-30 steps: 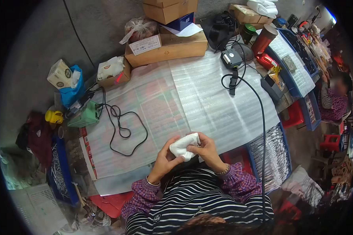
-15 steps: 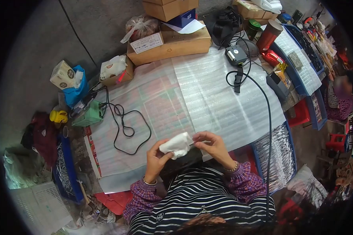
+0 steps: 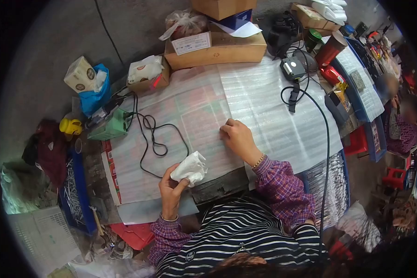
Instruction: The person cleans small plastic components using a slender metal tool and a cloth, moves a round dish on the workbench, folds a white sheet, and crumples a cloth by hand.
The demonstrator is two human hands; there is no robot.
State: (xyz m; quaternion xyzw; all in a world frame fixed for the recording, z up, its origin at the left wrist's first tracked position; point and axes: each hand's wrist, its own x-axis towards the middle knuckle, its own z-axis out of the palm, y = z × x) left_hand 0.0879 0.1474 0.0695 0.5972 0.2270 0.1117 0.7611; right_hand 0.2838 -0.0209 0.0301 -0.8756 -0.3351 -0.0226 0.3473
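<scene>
My left hand point(image 3: 173, 189) grips a soft white crumpled packet point(image 3: 191, 168), with the thumb in front and fingers behind. It is held above the near edge of the table, and I cannot tell whether it is tissue or plastic. My right hand point(image 3: 238, 140) is apart from it, farther forward over the covered tabletop. Its fingers are curled and closed, back of the hand up; anything in them is hidden. Beneath both hands lies a sheet of white foam wrap point(image 3: 264, 106). A looped black cable point(image 3: 158, 125) runs to a green box point(image 3: 111, 125) on the left.
Cardboard boxes point(image 3: 217, 48) line the back by the wall. A black device with a cord point(image 3: 293, 68) and a red canister point(image 3: 331, 48) stand at the back right. Blue trays of metal pieces flank the table, one on the left point(image 3: 74, 194). Another person point(image 3: 401, 118) sits far right.
My right hand has left the white packet and moved forward over the table, its fingers now curled. My left hand still holds the packet, slightly farther left. The view has shifted a little.
</scene>
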